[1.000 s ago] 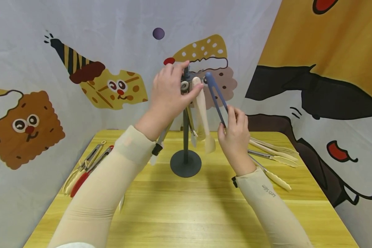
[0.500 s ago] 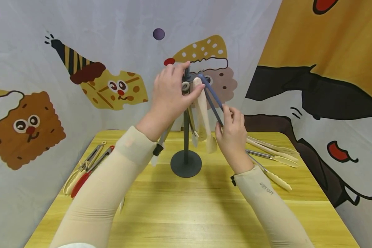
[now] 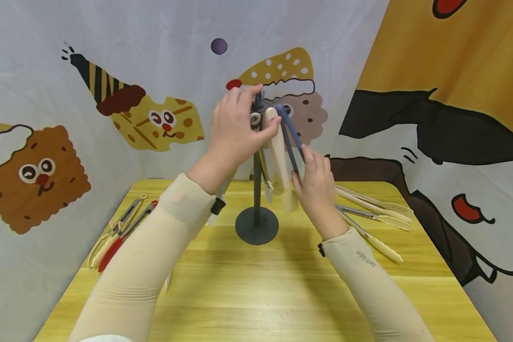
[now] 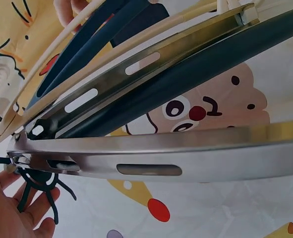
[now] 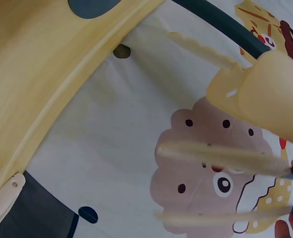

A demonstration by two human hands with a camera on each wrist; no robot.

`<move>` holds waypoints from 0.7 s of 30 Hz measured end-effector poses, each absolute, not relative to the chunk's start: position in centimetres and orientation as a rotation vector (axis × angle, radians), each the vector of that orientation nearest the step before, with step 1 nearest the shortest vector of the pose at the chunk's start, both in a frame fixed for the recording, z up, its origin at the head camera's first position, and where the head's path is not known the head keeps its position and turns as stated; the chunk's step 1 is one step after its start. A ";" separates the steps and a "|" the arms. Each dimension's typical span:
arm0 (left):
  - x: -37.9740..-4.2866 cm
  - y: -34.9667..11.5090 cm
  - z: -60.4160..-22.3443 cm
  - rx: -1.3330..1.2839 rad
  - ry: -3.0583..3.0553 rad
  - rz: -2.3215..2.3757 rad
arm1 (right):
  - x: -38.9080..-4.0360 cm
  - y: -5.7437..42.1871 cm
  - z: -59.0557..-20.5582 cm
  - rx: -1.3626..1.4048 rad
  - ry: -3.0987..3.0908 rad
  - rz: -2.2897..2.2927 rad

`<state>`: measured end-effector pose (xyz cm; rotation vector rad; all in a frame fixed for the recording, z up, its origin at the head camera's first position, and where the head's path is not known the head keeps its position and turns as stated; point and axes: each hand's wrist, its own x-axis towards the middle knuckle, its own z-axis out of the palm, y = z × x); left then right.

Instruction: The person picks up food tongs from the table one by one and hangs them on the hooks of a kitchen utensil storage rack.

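Note:
My left hand (image 3: 235, 123) grips the top of a dark utensil stand (image 3: 256, 185), its thumb in front, near cream tongs (image 3: 278, 147) that hang there. Several tongs hang from the hooks, among them metal ones (image 4: 151, 153) in the left wrist view. With my right hand (image 3: 318, 190) I pinch blue tongs (image 3: 290, 133) partway down their arms. The looped top of these tongs is at the stand's right side, beside the cream tongs; whether it sits on a hook is unclear. Their beige tips (image 5: 225, 156) show in the right wrist view, spread apart.
On the wooden table (image 3: 261, 289), several tongs lie at the left, including red-tipped tongs (image 3: 111, 254). More lie at the right, among them cream-tipped tongs (image 3: 384, 249). A printed cloth (image 3: 171, 57) hangs behind the table.
My right hand has moved left, bringing the top of the blue tongs from apart to right against the stand's hook area. My left hand has stayed at the stand's top.

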<state>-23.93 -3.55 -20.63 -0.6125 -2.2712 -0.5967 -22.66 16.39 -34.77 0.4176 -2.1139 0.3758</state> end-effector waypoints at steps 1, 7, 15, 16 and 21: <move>-24.0 -3.6 -20.6 -0.617 -2.271 -0.604 | -22.7 16.4 -34.9 0.432 -2.115 0.386; -24.2 -3.8 -20.6 -0.650 -2.272 -0.639 | -22.9 16.5 -35.2 0.476 -2.111 0.425; -24.3 -3.9 -20.6 -0.676 -2.280 -0.642 | -23.0 16.5 -35.4 0.578 -2.104 0.517; -24.4 -3.9 -20.7 -0.678 -2.282 -0.644 | -23.0 16.5 -35.4 0.589 -2.101 0.528; -24.4 -4.0 -20.7 -0.682 -2.279 -0.650 | -22.9 16.4 -35.4 0.624 -2.098 0.555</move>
